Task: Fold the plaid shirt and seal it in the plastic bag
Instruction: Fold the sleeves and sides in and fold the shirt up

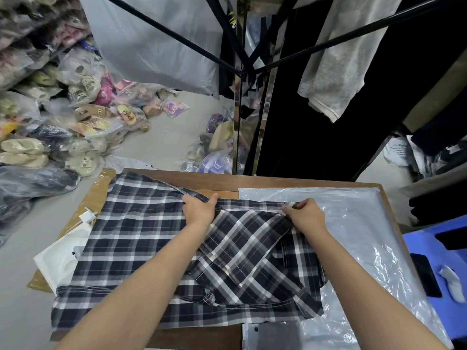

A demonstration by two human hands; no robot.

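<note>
Working on a plaid shirt (141,238) here, spread flat on the wooden table (252,181), reaching from under both forearms out to the fingertips. Mid-fold by the look of things, with a flap of cloth turned in slantwise between the two wrists.

Left hand (199,209): clamped onto a bunched ridge of cloth along the far edge, thumb sticking out toward the other hand. Right hand (307,214): pinching that same far edge with curled fingertips. Both grasping shirt, neither let go.

Handling-wise: probably thin woven cotton, so light, soft, zero stiffness. Won't hold a shape unsupported, bound to sag and skew between grips. Not fragile, not really slippery on wood, but likely to slide around on the clear plastic bag (358,223) lying under and beyond the right hand. Easy to crumple that bag while dragging cloth across, too.

Best places to grab: hem, seams, collar band, anywhere doubled and stitched. Pinch two points well apart along one edge, keep tension, lay over rather than toss, then smooth with a flat palm. For bagging, better to scoop from underneath once folded small.

Also lying around: white pouch (58,258) out past the left elbow, dark phone (427,274) on a blue stool (417,243) off beyond the right forearm.
</note>
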